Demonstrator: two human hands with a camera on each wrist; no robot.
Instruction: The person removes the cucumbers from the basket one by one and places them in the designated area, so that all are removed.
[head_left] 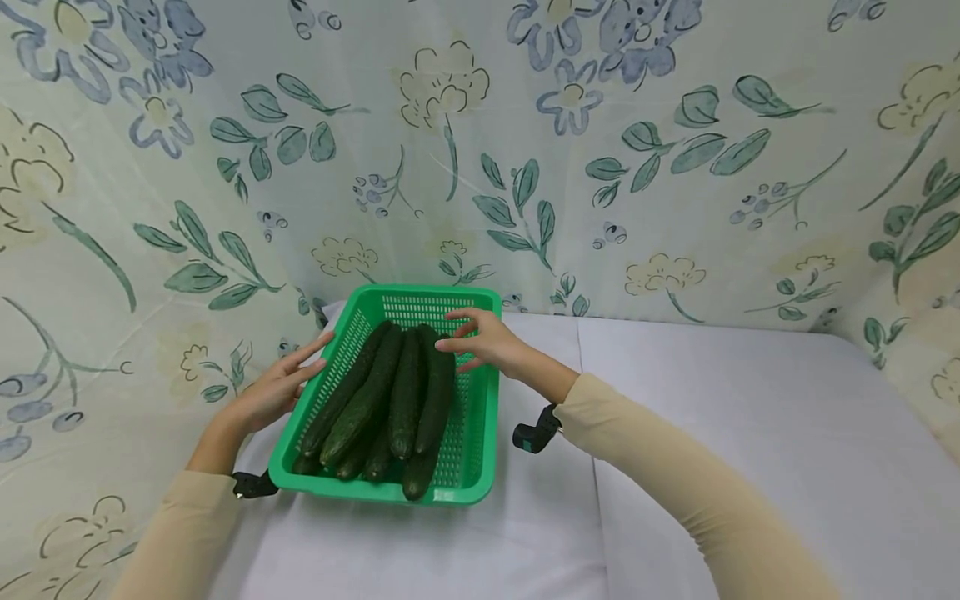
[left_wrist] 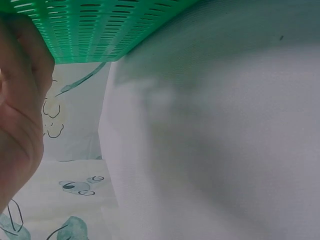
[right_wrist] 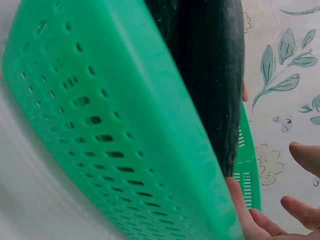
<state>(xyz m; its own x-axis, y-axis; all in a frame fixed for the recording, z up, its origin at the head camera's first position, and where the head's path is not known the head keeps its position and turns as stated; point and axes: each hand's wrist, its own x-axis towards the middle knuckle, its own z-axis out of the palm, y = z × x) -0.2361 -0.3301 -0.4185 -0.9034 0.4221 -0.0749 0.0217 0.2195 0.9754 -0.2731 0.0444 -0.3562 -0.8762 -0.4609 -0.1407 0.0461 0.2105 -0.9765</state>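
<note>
One basket, two hands and at least eight cucumbers show.

- A cloth-draped, booth-like corner, much like a makeshift filming spot; whether it stands in a home, studio or lab cannot be told.
- Behind the green basket, a floral fabric hangs as a backdrop.
- Left of the basket, and well apart to its right, the same print forms side walls.
- Under the basket and stretching to its right, a white-covered table, its cloth creased.
- Near the basket on either side, black wrist-worn devices suggest recording.
</note>
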